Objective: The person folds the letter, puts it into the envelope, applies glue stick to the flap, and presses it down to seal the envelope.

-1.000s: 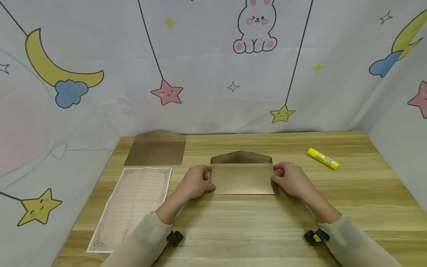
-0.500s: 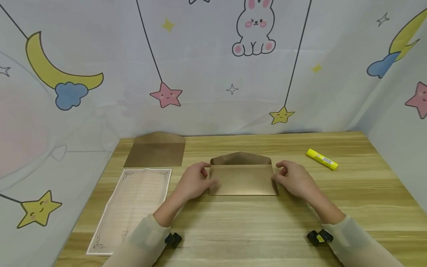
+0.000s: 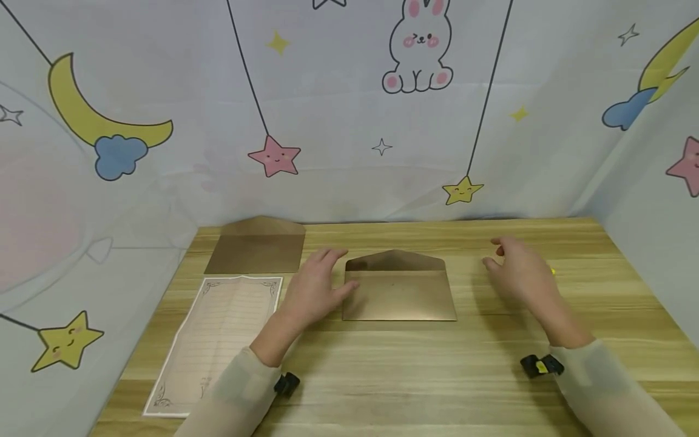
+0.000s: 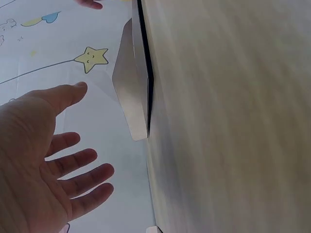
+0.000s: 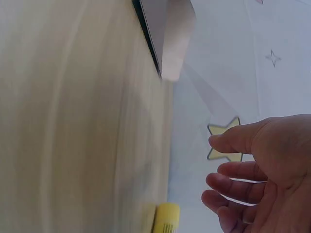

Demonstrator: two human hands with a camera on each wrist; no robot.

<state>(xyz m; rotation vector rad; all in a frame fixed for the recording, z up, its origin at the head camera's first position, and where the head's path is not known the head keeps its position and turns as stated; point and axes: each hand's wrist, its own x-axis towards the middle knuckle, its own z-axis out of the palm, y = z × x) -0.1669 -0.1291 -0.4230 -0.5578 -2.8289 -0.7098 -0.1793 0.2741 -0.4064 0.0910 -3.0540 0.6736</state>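
A bronze envelope (image 3: pixel 401 297) lies on the table with its pointed flap raised at the far side. My left hand (image 3: pixel 311 288) hovers at its left edge, fingers spread and relaxed; the left wrist view shows the palm holding nothing. Off to the right, my right hand (image 3: pixel 519 270) is above the table, fingers loosely bent around nothing. It hides most of a yellow glue stick, whose tip (image 3: pixel 553 272) peeks out past the hand. In the right wrist view the glue stick (image 5: pixel 166 218) lies on the table below the fingers.
A second brown envelope (image 3: pixel 256 252) lies at the back left. Nearer stands a lined sheet of letter paper (image 3: pixel 224 334), partly under the left forearm. A white cloth (image 3: pixel 338 109) printed with stars and a rabbit hangs behind the wooden table (image 3: pixel 393 376).
Both hands have let go of the envelope's side edges. My right hand has moved right and away, over the glue stick. The left has lifted and opened slightly; the envelope stays put.
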